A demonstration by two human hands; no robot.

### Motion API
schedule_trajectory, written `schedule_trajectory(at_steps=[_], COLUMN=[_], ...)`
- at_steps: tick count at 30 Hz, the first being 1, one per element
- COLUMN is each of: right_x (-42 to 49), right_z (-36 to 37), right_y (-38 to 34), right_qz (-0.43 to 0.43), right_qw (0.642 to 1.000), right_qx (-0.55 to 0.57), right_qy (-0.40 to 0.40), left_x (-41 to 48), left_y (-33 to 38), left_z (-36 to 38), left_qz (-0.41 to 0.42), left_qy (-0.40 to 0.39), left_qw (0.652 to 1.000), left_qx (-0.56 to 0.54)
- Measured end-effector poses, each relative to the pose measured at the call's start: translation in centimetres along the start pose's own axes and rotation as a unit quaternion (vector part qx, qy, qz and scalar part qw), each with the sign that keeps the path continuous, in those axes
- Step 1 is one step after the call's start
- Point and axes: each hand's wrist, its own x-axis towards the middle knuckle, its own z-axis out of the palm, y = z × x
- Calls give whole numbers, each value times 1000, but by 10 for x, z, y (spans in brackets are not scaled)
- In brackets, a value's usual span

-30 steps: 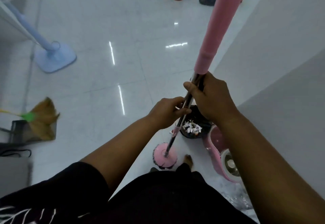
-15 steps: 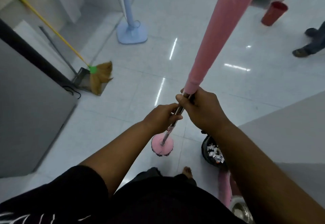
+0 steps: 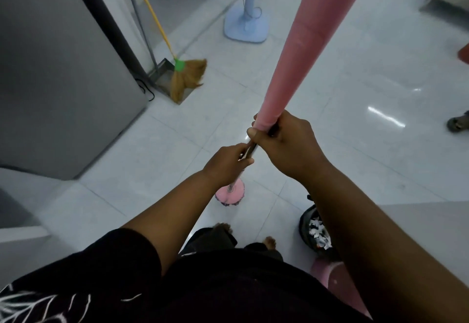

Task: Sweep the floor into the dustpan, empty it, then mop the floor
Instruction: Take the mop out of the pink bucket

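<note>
I hold a pink mop [image 3: 304, 43] upright; its round pink head [image 3: 230, 195] rests on the white tiled floor just in front of my bare feet. My right hand [image 3: 286, 142] grips the metal shaft right below the pink sleeve. My left hand [image 3: 228, 164] grips the shaft just under it. A straw broom [image 3: 186, 79] with a yellow handle leans at the back left, its bristles lying in a grey metal dustpan [image 3: 162, 72]. A black bin [image 3: 316, 234] with white paper scraps stands by my right arm.
A large grey cabinet [image 3: 58, 68] fills the left side. A blue fan stand [image 3: 246, 23] is on the floor ahead. A pink mop bucket [image 3: 337, 279] sits behind the bin. At the right edge are another person's sandalled foot [image 3: 458, 123] and a red bucket [image 3: 464, 54].
My view has swung left, so the cabinet, broom and dustpan came nearer the middle. The mop head moved away from the bin onto open tiles. Both hands kept their grip.
</note>
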Motion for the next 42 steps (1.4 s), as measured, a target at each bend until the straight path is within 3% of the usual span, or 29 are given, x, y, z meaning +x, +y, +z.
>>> schedule_trajectory(at_steps=[15, 27, 31, 36, 42], right_x=[35, 46, 48, 50, 57], right_z=[61, 52, 49, 51, 47], right_y=[-16, -35, -32, -26, -25], right_qz=[-24, -63, -82, -90, -87], right_qw=[990, 995, 993, 987, 987], right_qx=[-55, -16, -31, -61, -35], right_qy=[-131, -71, -74, -118, -128], left_x=[-13, -1, 5, 5, 1], left_y=[-61, -62, -57, -59, -62], left_z=[-30, -33, -34, -40, -46], left_qz=[-45, -37, -28, -1, -10], left_qy=[113, 150, 146, 83, 74], left_qw=[991, 987, 988, 996, 997], left_qx=[-51, -40, -36, -31, 10])
